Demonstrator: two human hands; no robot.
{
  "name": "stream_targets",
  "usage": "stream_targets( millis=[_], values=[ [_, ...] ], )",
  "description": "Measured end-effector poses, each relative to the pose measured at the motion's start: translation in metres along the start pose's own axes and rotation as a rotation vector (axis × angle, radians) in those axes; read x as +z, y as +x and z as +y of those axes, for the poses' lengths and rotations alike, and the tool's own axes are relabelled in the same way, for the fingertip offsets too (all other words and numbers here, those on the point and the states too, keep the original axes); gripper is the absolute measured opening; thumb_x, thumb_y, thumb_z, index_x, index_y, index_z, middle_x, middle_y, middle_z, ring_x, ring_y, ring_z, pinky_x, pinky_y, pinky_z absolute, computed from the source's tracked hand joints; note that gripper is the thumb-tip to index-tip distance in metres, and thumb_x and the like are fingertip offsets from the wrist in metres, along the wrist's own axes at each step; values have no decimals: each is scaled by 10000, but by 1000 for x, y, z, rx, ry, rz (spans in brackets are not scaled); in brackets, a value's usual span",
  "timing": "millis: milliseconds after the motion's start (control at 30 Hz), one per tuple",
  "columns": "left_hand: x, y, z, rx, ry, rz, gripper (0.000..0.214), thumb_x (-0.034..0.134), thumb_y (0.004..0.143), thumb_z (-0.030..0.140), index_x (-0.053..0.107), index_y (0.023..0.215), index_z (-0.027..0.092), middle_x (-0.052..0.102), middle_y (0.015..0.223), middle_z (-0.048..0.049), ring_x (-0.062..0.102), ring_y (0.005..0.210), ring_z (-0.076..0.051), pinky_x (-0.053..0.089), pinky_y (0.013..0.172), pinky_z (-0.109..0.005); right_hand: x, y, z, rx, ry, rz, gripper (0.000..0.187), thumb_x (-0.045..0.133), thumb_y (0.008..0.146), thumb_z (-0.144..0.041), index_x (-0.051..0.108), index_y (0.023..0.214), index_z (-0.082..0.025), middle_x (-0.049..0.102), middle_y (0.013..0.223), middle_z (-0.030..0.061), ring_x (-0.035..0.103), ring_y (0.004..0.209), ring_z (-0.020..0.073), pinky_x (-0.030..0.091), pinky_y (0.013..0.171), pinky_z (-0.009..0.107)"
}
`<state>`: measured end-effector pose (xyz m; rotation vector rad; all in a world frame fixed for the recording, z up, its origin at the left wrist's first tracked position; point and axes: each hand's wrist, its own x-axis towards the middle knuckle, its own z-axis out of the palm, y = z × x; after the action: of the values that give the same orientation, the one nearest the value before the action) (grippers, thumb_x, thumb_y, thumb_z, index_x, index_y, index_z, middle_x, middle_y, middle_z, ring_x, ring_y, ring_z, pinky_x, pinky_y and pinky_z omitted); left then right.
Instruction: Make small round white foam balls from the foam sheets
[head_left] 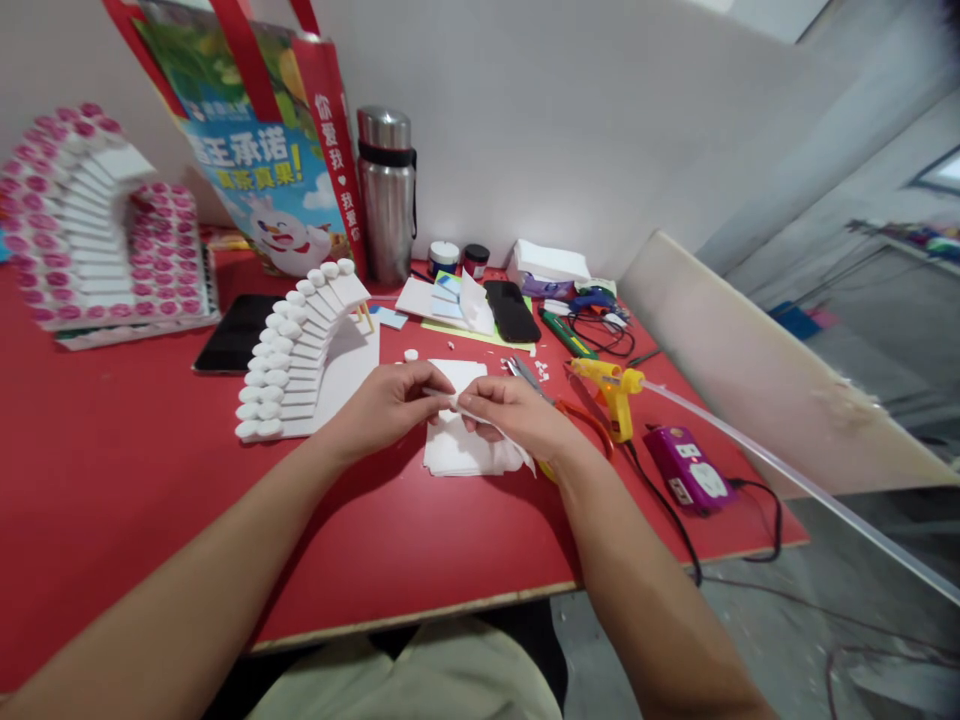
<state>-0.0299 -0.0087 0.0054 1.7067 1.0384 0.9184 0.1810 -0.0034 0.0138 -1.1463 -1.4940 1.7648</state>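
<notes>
Both my hands meet over a stack of white foam sheets [461, 455] on the red table [135, 470]. My left hand [394, 402] pinches a small white piece [448, 397] between thumb and fingertips. My right hand [510, 408] grips the same small piece from the other side, fingers curled. A white foam staircase model [304, 355] with round knobs stands just left of my left hand.
A yellow glue gun [611, 388] with a long clear stick, orange-handled scissors [559, 405] and a purple power strip [688, 470] lie right of my hands. Behind are a steel flask [386, 195], a printed bag [259, 140], a black phone [511, 310], a tablet [232, 335] and a pink-knobbed staircase model [97, 225].
</notes>
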Motion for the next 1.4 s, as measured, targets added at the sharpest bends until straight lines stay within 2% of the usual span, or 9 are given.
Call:
stream_targets(
  millis=[367,567,667,767,867,933,1033,1167,1400],
  values=[
    [1,-2,-2,433,391,49,198,556,987,239,743,986,176,750,967,-113,674,885,-213,491,814,-322,-4,2,-5,145,271,-39,330,868,707,-412,666,765,-157,523,552,-48,251,403,16,118,401,188],
    [5,-3,-3,514,506,92,199,548,961,196,742,1007,197,746,1016,-122,677,941,-233,503,834,-339,-1,9,0,148,359,-84,243,798,700,-354,651,738,-165,421,457,-87,164,391,24,109,385,182],
    [8,-2,-1,450,422,106,173,563,939,196,724,1001,200,735,1027,-116,670,953,-232,508,850,-345,2,10,1,82,317,-29,214,750,711,-361,640,719,-178,388,440,-96,158,385,34,116,394,197],
    [10,-1,2,168,109,107,156,615,897,239,654,1040,192,717,999,-90,664,739,-173,516,671,-294,5,6,-1,-140,63,142,191,709,768,-364,656,720,-187,404,476,-77,263,426,63,184,439,219],
    [9,-1,1,-178,-278,-45,152,585,903,321,601,993,199,694,859,-43,573,471,-119,384,420,-243,6,0,-2,-382,-368,260,139,654,824,-302,680,737,-197,551,590,-26,433,535,107,311,526,249],
    [8,0,-1,-278,-416,-148,162,548,920,352,589,880,201,670,747,-28,524,398,-112,322,364,-236,6,-3,-1,-504,-588,275,129,618,856,-261,688,764,-202,643,689,0,524,610,129,372,595,264],
    [6,-1,-1,-324,-461,-199,221,554,928,374,584,799,197,655,657,-31,478,365,-99,306,357,-232,6,-5,0,-596,-770,261,139,584,902,-252,680,812,-210,689,743,16,585,654,148,401,650,274],
    [5,-3,5,-308,-329,-247,315,574,946,430,562,747,187,643,624,-29,480,375,-85,311,398,-225,6,-6,1,-606,-929,217,162,551,952,-281,663,857,-215,712,774,28,619,701,166,383,672,281],
    [2,-3,5,-21,231,-196,306,489,954,363,504,689,210,560,588,-7,521,524,-156,352,529,-287,6,-7,2,-514,-1005,145,150,541,967,-265,651,895,-192,701,791,42,585,677,164,353,654,277]
  ],
)
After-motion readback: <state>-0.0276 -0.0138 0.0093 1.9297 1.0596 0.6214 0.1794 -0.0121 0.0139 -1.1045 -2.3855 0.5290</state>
